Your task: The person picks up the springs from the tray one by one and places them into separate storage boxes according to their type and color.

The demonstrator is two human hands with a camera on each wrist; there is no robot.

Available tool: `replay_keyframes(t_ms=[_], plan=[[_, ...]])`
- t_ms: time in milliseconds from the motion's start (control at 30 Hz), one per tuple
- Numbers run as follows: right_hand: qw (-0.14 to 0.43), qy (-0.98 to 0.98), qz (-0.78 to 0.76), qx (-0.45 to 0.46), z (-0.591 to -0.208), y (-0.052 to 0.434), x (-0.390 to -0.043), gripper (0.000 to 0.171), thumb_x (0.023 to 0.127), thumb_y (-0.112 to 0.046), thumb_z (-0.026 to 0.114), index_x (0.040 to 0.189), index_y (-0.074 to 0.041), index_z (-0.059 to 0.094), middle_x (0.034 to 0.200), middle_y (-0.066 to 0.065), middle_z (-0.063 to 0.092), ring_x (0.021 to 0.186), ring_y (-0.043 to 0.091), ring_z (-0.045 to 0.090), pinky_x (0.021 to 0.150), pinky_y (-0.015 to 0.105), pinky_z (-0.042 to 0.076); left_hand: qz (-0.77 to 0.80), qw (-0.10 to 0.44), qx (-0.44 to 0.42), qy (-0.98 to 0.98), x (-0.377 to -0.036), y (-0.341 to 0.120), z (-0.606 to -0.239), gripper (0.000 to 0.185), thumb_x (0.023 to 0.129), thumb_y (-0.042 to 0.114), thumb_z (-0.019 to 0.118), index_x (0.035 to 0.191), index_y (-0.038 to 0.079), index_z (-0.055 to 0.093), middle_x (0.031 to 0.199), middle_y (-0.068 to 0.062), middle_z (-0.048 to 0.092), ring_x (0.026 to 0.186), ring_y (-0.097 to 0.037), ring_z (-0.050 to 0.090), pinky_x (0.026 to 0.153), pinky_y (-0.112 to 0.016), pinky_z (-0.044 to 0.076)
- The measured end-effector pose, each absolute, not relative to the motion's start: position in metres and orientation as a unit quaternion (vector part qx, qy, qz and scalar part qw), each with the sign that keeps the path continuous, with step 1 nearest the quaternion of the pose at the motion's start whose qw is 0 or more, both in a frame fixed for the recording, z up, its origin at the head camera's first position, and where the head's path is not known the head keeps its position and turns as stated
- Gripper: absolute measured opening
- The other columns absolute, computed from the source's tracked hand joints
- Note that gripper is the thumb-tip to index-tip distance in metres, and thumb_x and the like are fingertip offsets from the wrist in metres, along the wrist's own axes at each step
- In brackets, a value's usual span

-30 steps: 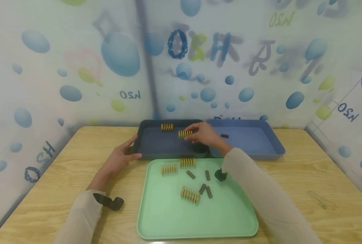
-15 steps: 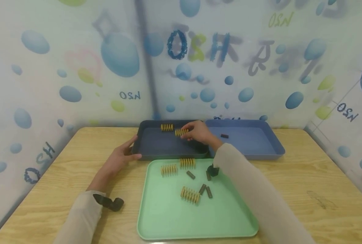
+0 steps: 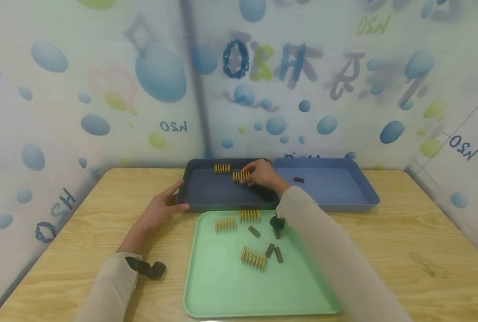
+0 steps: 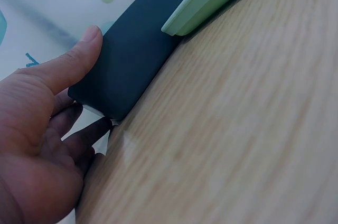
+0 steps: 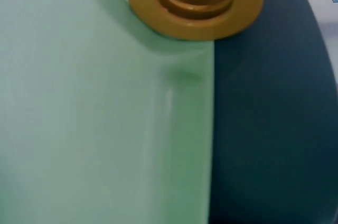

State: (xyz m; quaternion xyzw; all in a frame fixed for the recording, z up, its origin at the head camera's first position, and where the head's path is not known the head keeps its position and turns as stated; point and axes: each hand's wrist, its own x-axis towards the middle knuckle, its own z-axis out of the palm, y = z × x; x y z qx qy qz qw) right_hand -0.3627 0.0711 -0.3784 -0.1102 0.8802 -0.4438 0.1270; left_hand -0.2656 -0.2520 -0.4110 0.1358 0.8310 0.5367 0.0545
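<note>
My left hand point(image 3: 158, 210) holds the left end of a dark blue tray point(image 3: 206, 206), thumb along its front wall and the other fingers at its end wall. In the left wrist view the thumb point(image 4: 79, 57) lies against that wall point(image 4: 132, 49). With thumb and fingers my right hand point(image 3: 263, 174) pinches a yellow coil spring point(image 3: 239, 176) low inside the dark tray. Another yellow spring point(image 3: 222, 168) lies to its left, near the back wall. Whether the held spring touches the tray floor, I cannot tell. The right wrist view does not show the hand.
In front, a green tray point(image 3: 219, 286) carries yellow springs point(image 3: 253, 258) and several small dark springs point(image 3: 253, 231). A lighter blue tray point(image 3: 335, 192) adjoins the dark tray on the right, with one small dark spring point(image 3: 299, 180). A patterned wall point(image 3: 239, 112) rises behind the table.
My right hand has moved slightly left, then a little lower, with the yellow spring in its fingers. My left hand stays at the dark tray's corner.
</note>
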Motion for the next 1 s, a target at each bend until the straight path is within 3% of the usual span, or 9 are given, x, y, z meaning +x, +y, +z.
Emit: replay_keyframes(t_ms=[367,1000], plan=[[0.109,0.895,-0.421,-0.100,-0.3839,0.0673,-0.3646,0.038,0.080,-0.019,0.079,0.116,-0.010,0.069,0.106,0.007,0.069,0.070,0.016,0.067,0.067,0.031,0.053,0.528,0.053,0.127,0.838,-0.2665,-0.2526,-0.4118,0.081,0.086,0.027,0.073,0.152,0.020,0.027,0.154,-0.011,0.026,0.136,-0.038,0.031,0.109,-0.050,0.023],[0.082,0.901,-0.413,-0.103,-0.3814,0.0653,-0.3635,0.047,0.085,-0.016,0.074,0.129,-0.010,0.059,0.126,0.011,0.060,0.077,0.016,0.067,0.076,0.033,0.053,0.521,0.053,0.128,0.842,-0.2667,-0.2525,-0.4106,0.081,0.086,0.025,0.072,0.153,0.016,0.026,0.155,-0.012,0.024,0.136,-0.041,0.030,0.109,-0.051,0.023]])
